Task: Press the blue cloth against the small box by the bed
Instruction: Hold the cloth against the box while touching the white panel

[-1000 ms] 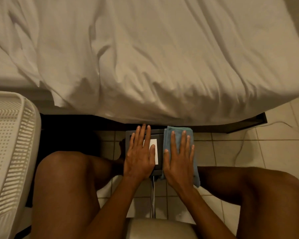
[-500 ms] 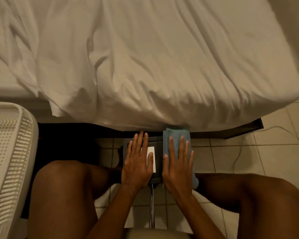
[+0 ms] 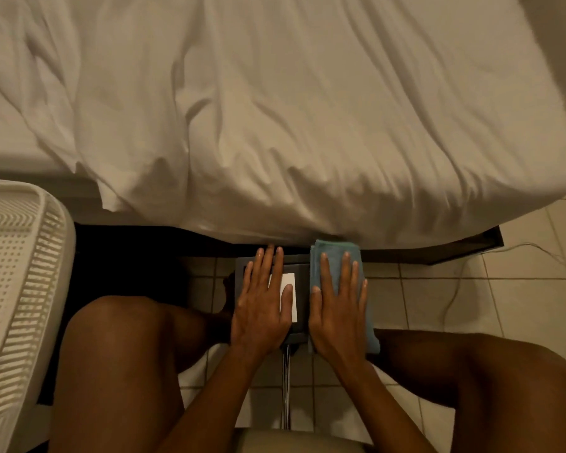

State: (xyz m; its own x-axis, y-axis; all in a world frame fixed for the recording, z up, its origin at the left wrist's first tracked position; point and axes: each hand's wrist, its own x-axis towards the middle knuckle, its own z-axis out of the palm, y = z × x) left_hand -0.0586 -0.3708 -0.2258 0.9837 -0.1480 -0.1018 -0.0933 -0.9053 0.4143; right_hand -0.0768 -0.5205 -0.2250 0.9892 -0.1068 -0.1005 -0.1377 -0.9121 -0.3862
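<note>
A small dark box (image 3: 303,291) with a white label (image 3: 290,281) stands on the tiled floor at the foot of the bed's edge, between my knees. My left hand (image 3: 262,305) lies flat on its top, fingers stretched forward, thumb on the label. A folded blue cloth (image 3: 334,249) covers the box's right part and hangs past its near edge. My right hand (image 3: 339,310) lies flat on the cloth with fingers spread, palm down. The cloth's far end touches the hanging white sheet.
The bed with a rumpled white sheet (image 3: 291,125) fills the upper view, above its dark frame (image 3: 438,253). A white perforated basket (image 3: 17,289) stands at the left. A thin cable (image 3: 461,286) runs over the tiles at the right. A chair post (image 3: 286,387) rises between my legs.
Both hands have stayed flat, the left on the box and the right on the cloth. The cloth's far end now meets the sheet's hem. My view has shifted a little.
</note>
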